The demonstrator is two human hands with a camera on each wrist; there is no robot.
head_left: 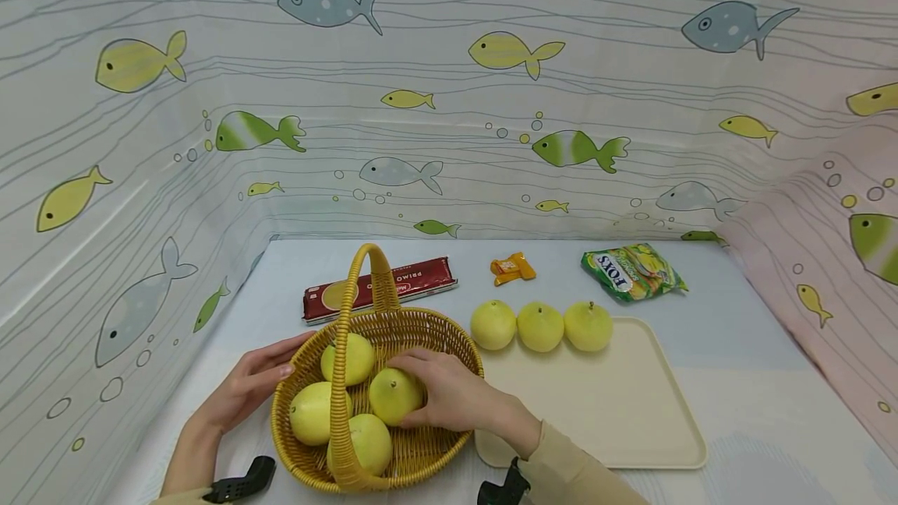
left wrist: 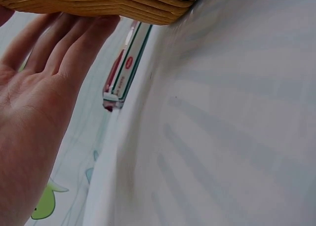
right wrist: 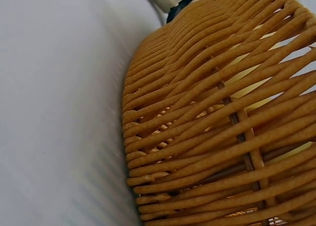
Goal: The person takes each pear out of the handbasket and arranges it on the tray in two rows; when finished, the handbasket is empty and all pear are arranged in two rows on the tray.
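Lower centre of the frame, here's the golden wicker basket (head_left: 429, 333), tall hooped handle and all, with four pomelo-like fruits inside! Three sit packed to the left: an upper fruit (head_left: 358, 358) behind the handle, a left fruit (head_left: 310, 413) against the wall, a lower fruit (head_left: 372, 444) partly hidden by that hoop. And the fourth, the gripped fruit (head_left: 393, 397), is inside the basket near its middle, in the right hand (head_left: 456, 392), fingers over the top and thumb at the near side (whether it's off the weave, I can't tell). It's round, smooth, pale yellow-green, a small dark stem mark facing up!

Over on the left, the left hand (head_left: 258, 376) lies open, fingers extended, gripping nothing, fingertips touching the basket's outer side.

Right of centre, a cream tray (head_left: 603, 404) carries a row of three similar fruits (head_left: 540, 326) along its upper edge, their stems up. Behind, a red biscuit pack (head_left: 421, 277), an orange-wrapped sweet (head_left: 513, 268) and a green Fox's bag (head_left: 634, 271) line the upper table!
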